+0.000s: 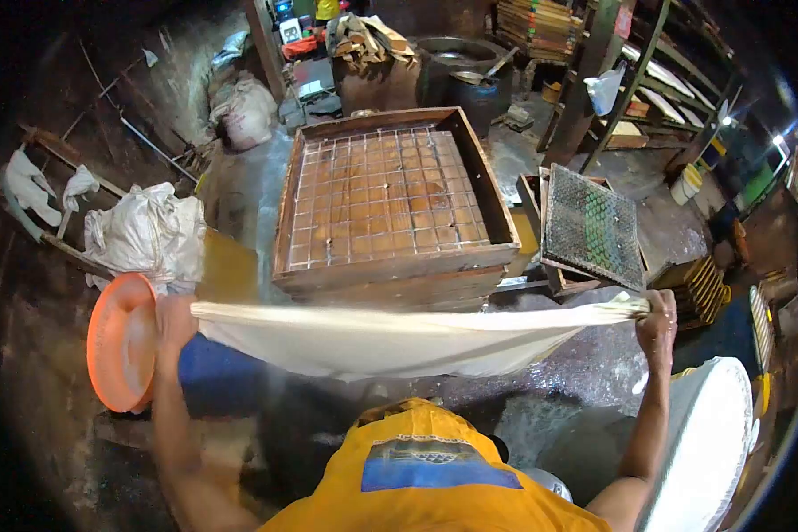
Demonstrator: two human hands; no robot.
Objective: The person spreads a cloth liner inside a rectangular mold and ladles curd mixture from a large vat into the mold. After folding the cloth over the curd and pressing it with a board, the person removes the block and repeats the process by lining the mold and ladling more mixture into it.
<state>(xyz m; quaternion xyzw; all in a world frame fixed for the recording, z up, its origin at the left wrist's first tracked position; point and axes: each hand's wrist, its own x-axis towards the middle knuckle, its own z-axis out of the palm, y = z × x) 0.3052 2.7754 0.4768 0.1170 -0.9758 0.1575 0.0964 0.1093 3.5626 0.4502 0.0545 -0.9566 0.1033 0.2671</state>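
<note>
A cream-white cloth (399,341) hangs stretched between my two hands, in front of my body. My left hand (176,321) is closed around its left corner, just beside an orange plastic basin (120,346). My right hand (656,321) grips the bunched right corner in a fist. Just beyond the cloth stands a shallow square wooden box (399,266), with a grid of thin lines (386,186) across its brown wooden inside. The cloth's upper edge is nearly level and its middle sags a little.
A mesh-covered panel (594,226) leans on a wooden frame at the right. White cloth (146,230) is heaped at the left. Firewood (368,42) and a large round vat (457,55) are at the back. A white-covered round container (705,443) stands by my right arm.
</note>
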